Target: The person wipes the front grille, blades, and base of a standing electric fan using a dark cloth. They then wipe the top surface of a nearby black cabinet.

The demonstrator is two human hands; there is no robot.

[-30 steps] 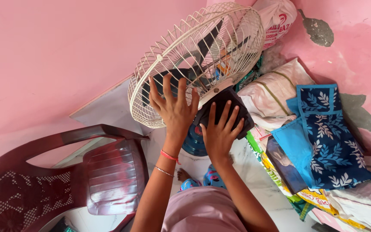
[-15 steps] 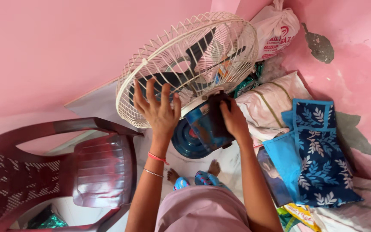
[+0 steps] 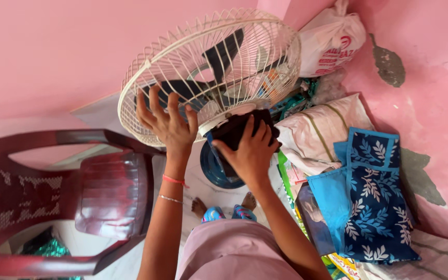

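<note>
A standing fan with a cream wire cage and dark blades tilts in front of me. My left hand lies spread against the lower rim of the cage, fingers apart. My right hand is wrapped over the dark motor housing behind the cage. The fan's round blue base shows just below my right hand. My feet stand on the pale floor underneath.
A dark red plastic chair stands at the left. At the right lie a blue leaf-print bag, a cream pillow and a white sack against the pink wall.
My right hand went from flat on the motor housing to its side and now grips over its top. The fan cage and my left hand shifted left in view.
</note>
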